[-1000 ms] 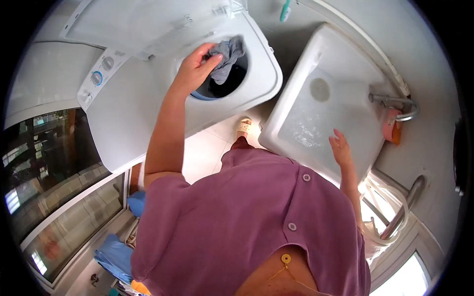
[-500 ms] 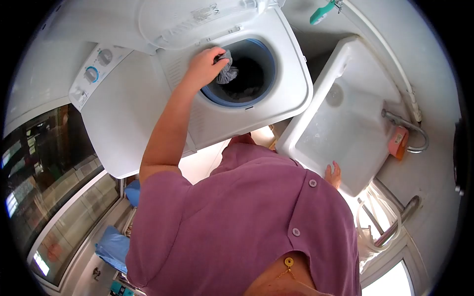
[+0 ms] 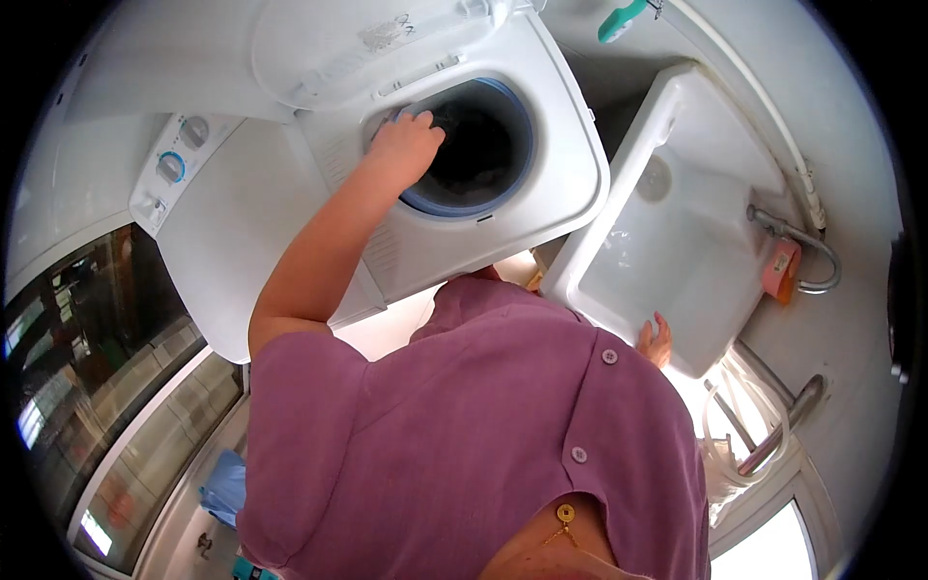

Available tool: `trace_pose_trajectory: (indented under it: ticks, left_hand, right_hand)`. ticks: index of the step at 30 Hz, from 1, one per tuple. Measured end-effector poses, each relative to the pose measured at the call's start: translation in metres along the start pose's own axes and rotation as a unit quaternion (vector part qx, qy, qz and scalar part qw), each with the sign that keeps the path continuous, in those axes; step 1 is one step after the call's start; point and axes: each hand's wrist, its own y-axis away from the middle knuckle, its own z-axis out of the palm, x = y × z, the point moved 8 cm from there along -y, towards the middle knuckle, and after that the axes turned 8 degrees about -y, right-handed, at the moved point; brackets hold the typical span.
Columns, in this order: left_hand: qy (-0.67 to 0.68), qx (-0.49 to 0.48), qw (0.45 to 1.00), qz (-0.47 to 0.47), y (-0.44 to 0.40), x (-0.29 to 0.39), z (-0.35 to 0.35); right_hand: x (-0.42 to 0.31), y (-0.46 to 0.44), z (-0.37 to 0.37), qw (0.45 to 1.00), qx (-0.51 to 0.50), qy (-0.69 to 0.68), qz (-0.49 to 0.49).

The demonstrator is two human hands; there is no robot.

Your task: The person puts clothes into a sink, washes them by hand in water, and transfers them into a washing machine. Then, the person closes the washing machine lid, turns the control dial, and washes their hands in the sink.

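Observation:
My left hand (image 3: 406, 150) is over the left rim of the round spin tub (image 3: 530, 145) in the washing machine (image 3: 570, 179). Its fingers are bent and slightly apart, and no cloth shows in them. Dark contents, too dim to name, lie down in the tub. My right hand (image 3: 655, 342) is at the near edge of the white sink (image 3: 638, 256), fingers apart and holding nothing visible. Part of that hand is hidden behind my purple shirt (image 3: 464, 416).
The machine's lid (image 3: 319, 58) stands raised behind the tub. Left of the tub are a flat white cover (image 3: 242, 213) and control knobs (image 3: 171, 166). A curved metal tap (image 3: 822, 261) and pink holder (image 3: 781, 271) are on the sink's right. A green-handled brush (image 3: 622, 19) hangs above.
The grey cloth that hung from my left hand at the tub is out of sight. That hand has moved slightly back toward me. My right hand stays by the sink.

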Motion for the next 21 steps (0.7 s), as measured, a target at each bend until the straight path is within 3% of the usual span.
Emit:
trace_pose_trajectory:
  ticks: [4, 6, 7, 9, 10, 11, 12, 13, 14, 15, 17, 19, 21]
  left_hand:
    - [0.017, -0.012, 1.000, -0.013, 0.010, -0.011, -0.013]
    - [0.080, 0.089, 0.992, -0.047, 0.029, -0.014, -0.059]
    - [0.080, 0.089, 0.992, -0.046, 0.035, -0.013, -0.078]
    - [0.210, 0.166, 0.963, 0.020, 0.045, -0.001, -0.122]
    - [0.209, 0.167, 0.963, 0.021, 0.039, 0.001, -0.118]
    - [0.449, 0.104, 0.883, 0.082, 0.025, 0.009, -0.100]
    - [0.657, 0.033, 0.740, 0.138, 0.012, 0.022, -0.083]
    - [0.721, 0.008, 0.681, 0.130, -0.005, 0.037, -0.050]
    - [0.319, 0.028, 0.946, 0.052, -0.010, 0.040, -0.029]
    - [0.118, 0.123, 0.982, 0.077, -0.002, 0.043, -0.051]
    - [-0.096, 0.214, 0.967, 0.098, 0.021, 0.054, -0.083]
    - [0.114, 0.421, 0.894, 0.104, 0.061, 0.037, -0.176]
    - [-0.035, 0.576, 0.815, 0.046, 0.114, 0.018, -0.254]
  right_hand:
    - [0.000, -0.002, 0.000, 1.000, 0.003, 0.003, -0.018]
    - [0.002, -0.002, 0.001, 0.999, 0.006, -0.005, -0.031]
    - [0.002, -0.002, 0.001, 0.998, 0.014, 0.001, -0.059]
    - [0.003, -0.003, 0.001, 0.996, 0.022, 0.007, -0.085]
    - [0.004, -0.002, 0.002, 0.996, 0.022, 0.007, -0.092]
    - [0.003, -0.002, 0.002, 0.995, 0.024, 0.008, -0.099]
    - [0.002, -0.001, 0.000, 0.995, 0.026, 0.006, -0.100]
    - [-0.001, 0.002, -0.002, 0.995, 0.025, 0.011, -0.098]
    - [-0.005, 0.000, -0.002, 0.995, 0.027, 0.012, -0.098]
    - [-0.007, -0.005, 0.000, 0.994, 0.037, -0.001, -0.104]
    - [0.003, -0.004, 0.002, 0.995, 0.018, 0.017, -0.099]
    - [0.001, -0.003, 0.003, 0.995, 0.027, 0.006, -0.098]
    - [0.001, 0.001, -0.001, 0.995, 0.033, 0.001, -0.096]
